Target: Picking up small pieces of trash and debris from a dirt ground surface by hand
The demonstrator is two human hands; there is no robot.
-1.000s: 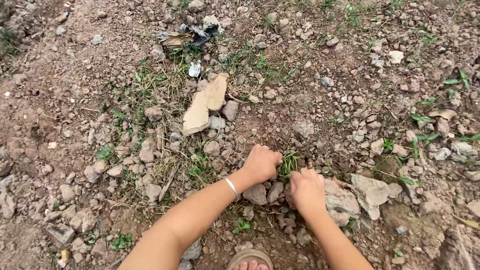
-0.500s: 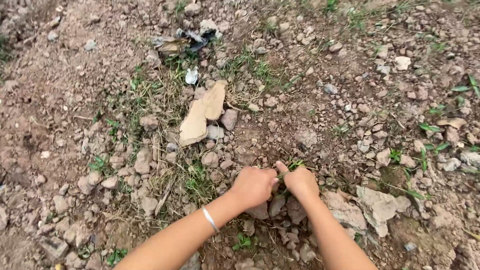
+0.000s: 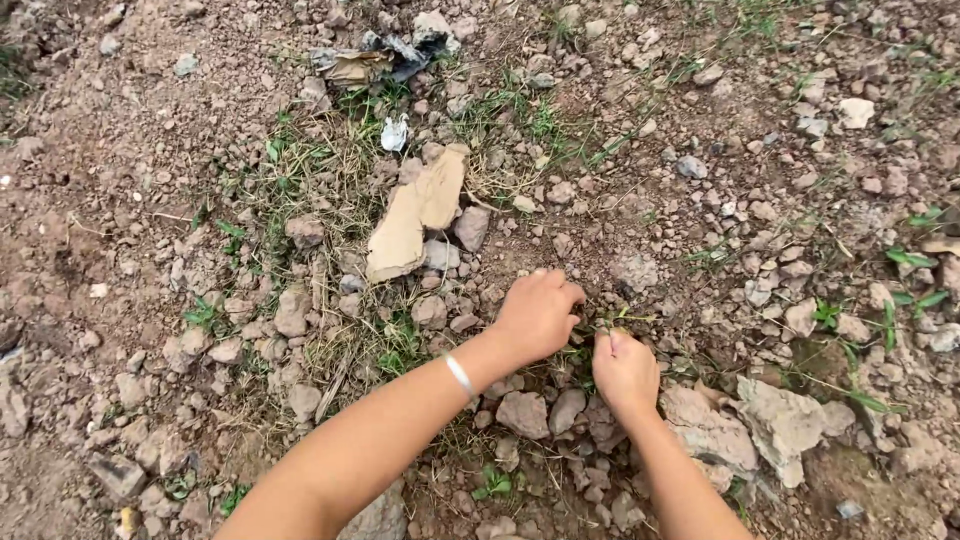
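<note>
You were outdoors, on a patch of rough, unpaved ground (image 3: 120, 200): reddish-brown dirt strewn with loose stones (image 3: 525, 412) and clods on every side of your left hand (image 3: 540, 315) and right hand (image 3: 624, 368). Sparse grass and small weeds (image 3: 585, 345) grew between your hands and beyond them. Farther out from your left hand lay a torn piece of cardboard (image 3: 412, 215) and, beyond it, crumpled litter (image 3: 375, 60). It was bare waste ground.
</note>
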